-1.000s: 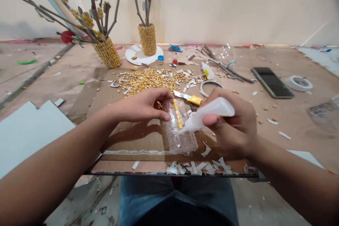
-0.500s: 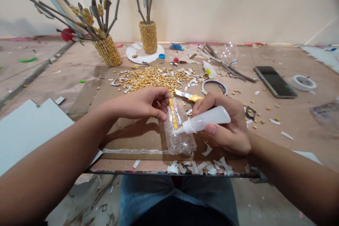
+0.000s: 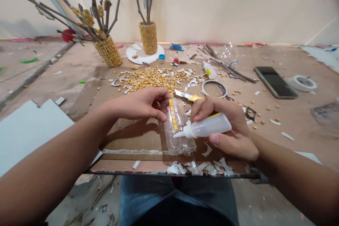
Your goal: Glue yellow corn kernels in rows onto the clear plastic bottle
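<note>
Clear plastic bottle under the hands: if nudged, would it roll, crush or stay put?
Probably light and thin-walled: the clear plastic bottle looks crinkled, so it may dent when squeezed. Lying sideways on the cardboard, it would likely roll if the left hand let go. The glue bottle tip might dislodge its corn kernels.

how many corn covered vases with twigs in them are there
2. The tilted vase stands back left; the upright vase sits on the white disc to its right. None look hidden.

kernels (image 3: 156,77) behind bottle (image 3: 180,141), phone (image 3: 275,82) right
</note>
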Motion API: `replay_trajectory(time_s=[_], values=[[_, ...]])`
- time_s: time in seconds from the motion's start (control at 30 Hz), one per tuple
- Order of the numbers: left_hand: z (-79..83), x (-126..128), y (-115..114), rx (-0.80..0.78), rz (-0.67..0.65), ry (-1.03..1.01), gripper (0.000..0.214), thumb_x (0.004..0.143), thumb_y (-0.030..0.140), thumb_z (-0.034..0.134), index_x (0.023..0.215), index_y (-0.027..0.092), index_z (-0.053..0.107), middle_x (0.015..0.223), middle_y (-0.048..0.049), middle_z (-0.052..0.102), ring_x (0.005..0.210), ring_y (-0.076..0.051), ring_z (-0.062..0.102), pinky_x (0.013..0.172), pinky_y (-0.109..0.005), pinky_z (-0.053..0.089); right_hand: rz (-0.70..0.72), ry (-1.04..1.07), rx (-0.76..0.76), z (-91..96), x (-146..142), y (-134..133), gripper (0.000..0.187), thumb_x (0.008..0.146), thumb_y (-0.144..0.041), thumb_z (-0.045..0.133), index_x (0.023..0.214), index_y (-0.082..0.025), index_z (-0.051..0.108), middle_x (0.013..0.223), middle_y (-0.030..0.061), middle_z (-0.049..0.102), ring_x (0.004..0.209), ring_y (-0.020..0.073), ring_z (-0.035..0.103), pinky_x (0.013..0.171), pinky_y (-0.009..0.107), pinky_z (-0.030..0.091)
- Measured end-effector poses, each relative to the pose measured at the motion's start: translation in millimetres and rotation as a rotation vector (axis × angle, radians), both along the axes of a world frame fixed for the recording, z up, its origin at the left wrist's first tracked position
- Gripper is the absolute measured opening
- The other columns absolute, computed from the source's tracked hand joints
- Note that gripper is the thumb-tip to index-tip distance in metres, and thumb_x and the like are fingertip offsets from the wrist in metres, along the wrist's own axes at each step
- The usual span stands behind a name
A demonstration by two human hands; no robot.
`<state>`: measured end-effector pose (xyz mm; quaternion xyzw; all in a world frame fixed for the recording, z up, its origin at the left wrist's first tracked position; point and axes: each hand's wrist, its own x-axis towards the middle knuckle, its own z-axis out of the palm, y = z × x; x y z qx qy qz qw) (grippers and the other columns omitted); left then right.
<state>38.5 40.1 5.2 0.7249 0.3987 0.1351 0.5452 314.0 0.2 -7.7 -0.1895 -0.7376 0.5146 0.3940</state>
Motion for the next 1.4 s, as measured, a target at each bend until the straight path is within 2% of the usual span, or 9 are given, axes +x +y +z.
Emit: replay_trajectory(time_s=[0.27,0.53,0.73,0.87,1.03,1.23,1.4], values=[[0.5,-0.4,-0.7,0.008,-0.001,0.012,0.036,0.077,0.031,0.089,0.09,0.02,0.057,0.084,0.0015,0.065,0.078,-0.017,0.062,0.072,-0.031,0.05,-0.022,-0.014,-0.067,3.8,1.2,-2.1,0.019,0.087,-0.043,0.075,0.09,-0.028,0.065,0.084,0.0055,0.065,0.068,0.0224,0.058,0.056,0.038,0.042],[-0.2,-0.1,-1.0,0.007,0.002,0.016,0.035,0.078,0.031,0.087,0.092,0.02,0.057,0.087,0.0007,0.065,0.082,-0.018,0.063,0.075,-0.033,0.05,-0.061,-0.021,-0.066,0.1,1.8,-1.5,0.016,0.086,-0.04,0.075,0.089,-0.026,0.066,0.075,0.0025,0.065,0.062,0.0197,0.056,0.055,0.035,0.04],[0.2,-0.7,-0.9,0.031,-0.006,0.018,0.035,0.079,0.033,0.088,0.094,0.02,0.059,0.087,0.0008,0.065,0.082,-0.018,0.062,0.076,-0.032,0.049,-0.121,-0.057,-0.069,7.4,-0.8,-2.9,0.013,0.083,-0.033,0.076,0.088,-0.024,0.068,0.069,-0.0016,0.065,0.052,0.014,0.051,0.049,0.03,0.037],[-1.2,-0.9,-1.2,0.052,-0.01,0.018,0.034,0.08,0.033,0.087,0.096,0.02,0.06,0.087,0.0008,0.065,0.082,-0.018,0.062,0.075,-0.032,0.049,-0.143,-0.059,-0.055,7.7,-3.6,-4.5,0.009,0.087,-0.03,0.076,0.089,-0.024,0.071,0.068,-0.0027,0.064,0.05,0.0122,0.05,0.045,0.028,0.034],[-3.0,-1.2,-1.5,0.06,-0.008,0.014,0.034,0.08,0.033,0.087,0.097,0.02,0.061,0.087,0.0008,0.065,0.081,-0.019,0.062,0.075,-0.032,0.048,-0.188,-0.014,-0.043,4.2,-5.7,-3.9,0.012,0.094,-0.034,0.076,0.092,-0.024,0.07,0.074,-0.0028,0.065,0.054,0.011,0.05,0.051,0.028,0.038],[-1.0,-0.4,-1.4,0.057,-0.007,0.027,0.034,0.079,0.032,0.087,0.096,0.019,0.061,0.087,0.0008,0.063,0.081,-0.018,0.06,0.074,-0.032,0.047,-0.129,-0.046,0.013,0.6,-1.6,1.3,0.014,0.09,-0.037,0.072,0.094,-0.024,0.07,0.081,0.001,0.068,0.058,0.0144,0.052,0.054,0.031,0.04],[-0.4,-0.5,-0.8,0.045,-0.017,0.019,0.034,0.079,0.032,0.088,0.095,0.019,0.061,0.088,0.0008,0.063,0.081,-0.018,0.06,0.073,-0.032,0.048,-0.074,-0.092,0.023,-1.4,1.6,1.2,0.015,0.089,-0.039,0.073,0.096,-0.028,0.067,0.083,0.0053,0.069,0.067,0.0227,0.059,0.057,0.038,0.044]])
